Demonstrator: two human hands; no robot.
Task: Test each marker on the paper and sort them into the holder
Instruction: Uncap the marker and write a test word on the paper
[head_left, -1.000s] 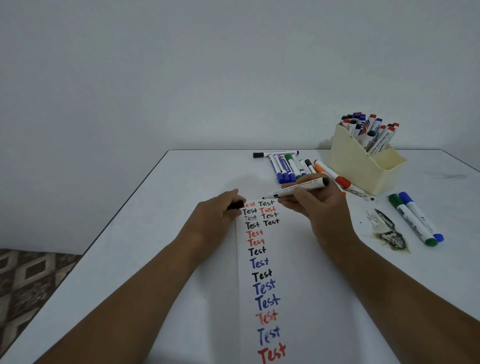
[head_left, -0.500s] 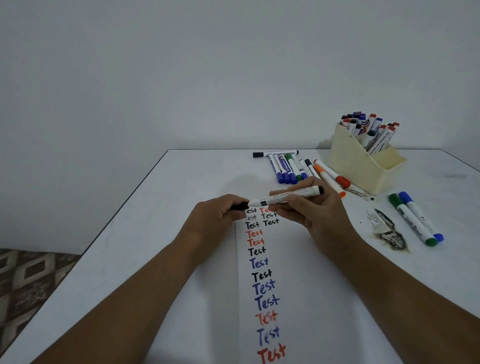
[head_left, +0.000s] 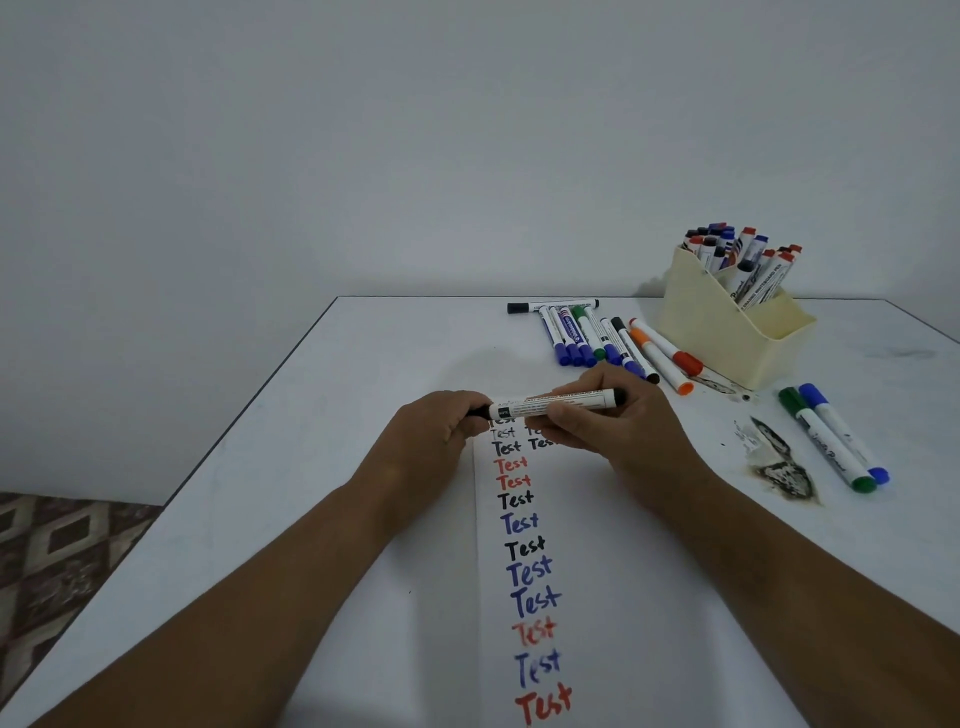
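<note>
Two hands hold one black marker (head_left: 558, 405) over the far end of the paper (head_left: 597, 571). The right hand (head_left: 613, 431) curls its fingers round the white body. The left hand (head_left: 441, 431) pinches the black cap end. The marker lies sideways, near the middle of the table (head_left: 311, 441). More markers (head_left: 597, 332) lie by the far edge. The holder (head_left: 727, 332) stands at the far right corner, full of markers. Two markers (head_left: 831, 436) lie by the right edge.

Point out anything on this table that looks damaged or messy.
The scorched-looking patch on the table, right of the paper beside the green marker, is peeled and blackened. Dark smudges also lie at the holder base.
</note>
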